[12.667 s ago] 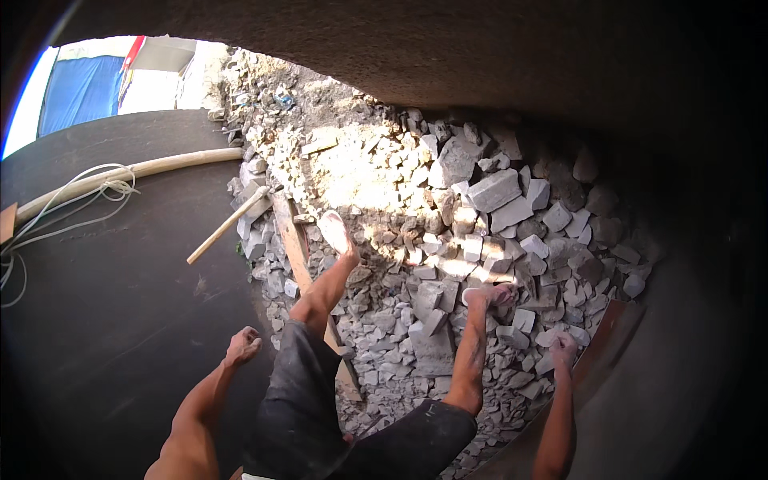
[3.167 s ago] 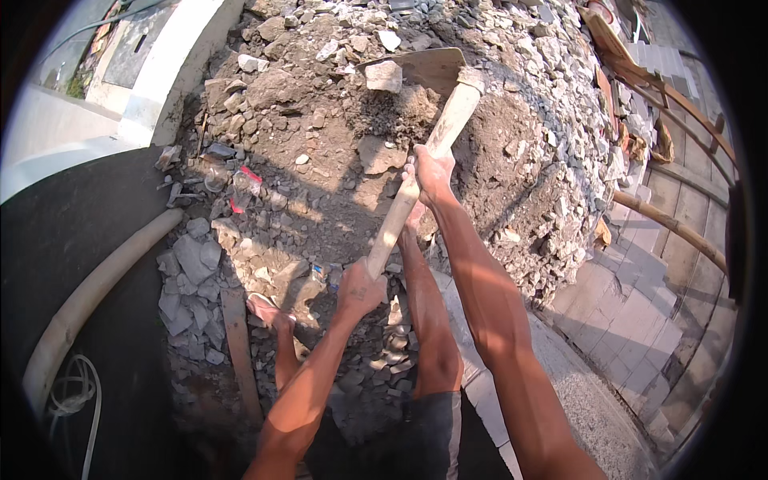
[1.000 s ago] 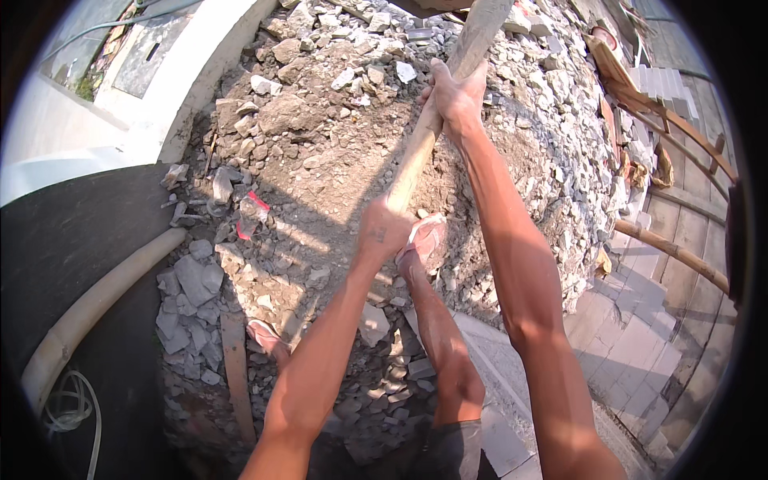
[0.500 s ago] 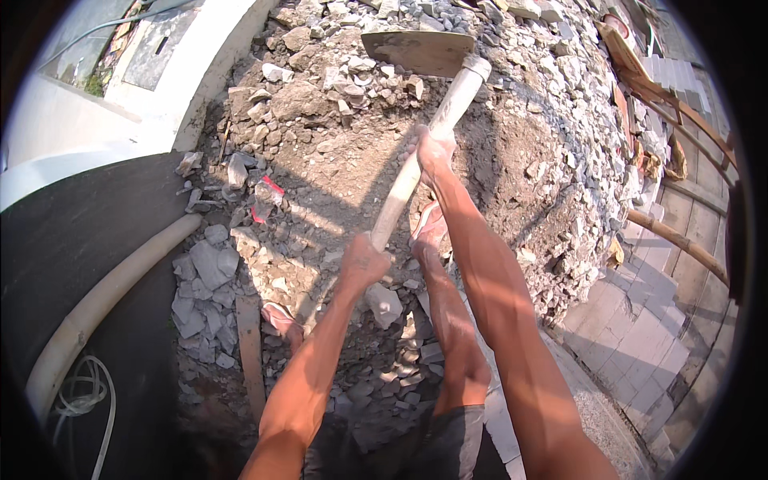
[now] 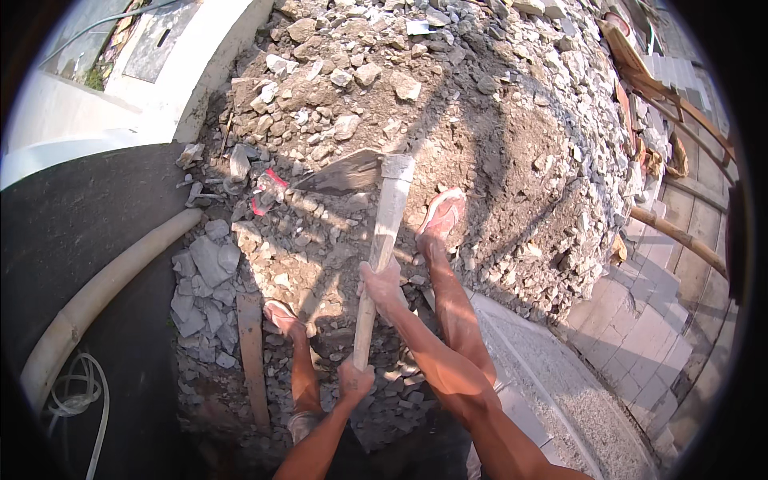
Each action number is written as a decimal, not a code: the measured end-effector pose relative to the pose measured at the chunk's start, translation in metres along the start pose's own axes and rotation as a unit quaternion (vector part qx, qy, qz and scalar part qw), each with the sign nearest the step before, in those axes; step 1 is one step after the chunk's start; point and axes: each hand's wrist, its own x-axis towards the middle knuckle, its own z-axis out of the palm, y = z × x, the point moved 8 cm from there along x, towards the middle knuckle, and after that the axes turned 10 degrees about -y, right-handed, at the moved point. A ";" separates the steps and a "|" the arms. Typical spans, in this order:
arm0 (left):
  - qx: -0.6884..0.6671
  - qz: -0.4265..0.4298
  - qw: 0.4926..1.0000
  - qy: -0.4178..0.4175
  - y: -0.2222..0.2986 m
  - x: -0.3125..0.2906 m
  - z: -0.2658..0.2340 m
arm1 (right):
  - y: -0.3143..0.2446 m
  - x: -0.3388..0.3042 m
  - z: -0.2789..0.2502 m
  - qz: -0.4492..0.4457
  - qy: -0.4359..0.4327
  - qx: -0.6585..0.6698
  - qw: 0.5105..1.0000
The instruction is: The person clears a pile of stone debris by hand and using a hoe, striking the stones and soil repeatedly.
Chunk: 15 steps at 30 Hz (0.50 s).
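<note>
A hoe (image 5: 390, 210) with a thick pale handle and a broad metal blade is in both my hands. My right hand (image 5: 379, 282) wraps round the middle of the handle, and my left hand (image 5: 355, 379) grips its lower end. The blade (image 5: 346, 174) points left and lies low over the soil, its outer corner near a red and clear plastic scrap (image 5: 268, 192). Whether its edge is sunk in the dirt I cannot tell. Around it spreads a mound of earth and broken stone (image 5: 344, 104). My sandalled feet (image 5: 442, 216) stand apart on either side of the handle.
On the left a thick pale pole (image 5: 104, 288) lies on a dark surface beside a coiled clear hose (image 5: 80, 392). A white wall (image 5: 192, 72) borders the rubble. Grey slabs (image 5: 210, 264) and a narrow board (image 5: 252, 360) lie near my left foot. Paving blocks (image 5: 640, 336) are at right.
The hoe has come down and toward me, its blade dropping from the far rubble to the soil near the plastic scrap. Both my hands have moved lower with the handle.
</note>
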 end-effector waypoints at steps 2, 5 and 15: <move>-0.006 0.042 0.999 0.027 0.043 0.004 0.002 | -0.039 0.015 -0.011 -0.020 0.000 -0.016 1.000; -0.010 0.101 0.994 0.040 0.133 0.059 -0.014 | -0.132 0.063 -0.018 -0.045 -0.026 -0.051 0.997; 0.092 0.217 0.963 0.129 0.306 0.002 -0.153 | -0.286 0.217 -0.029 -0.072 -0.210 -0.256 0.941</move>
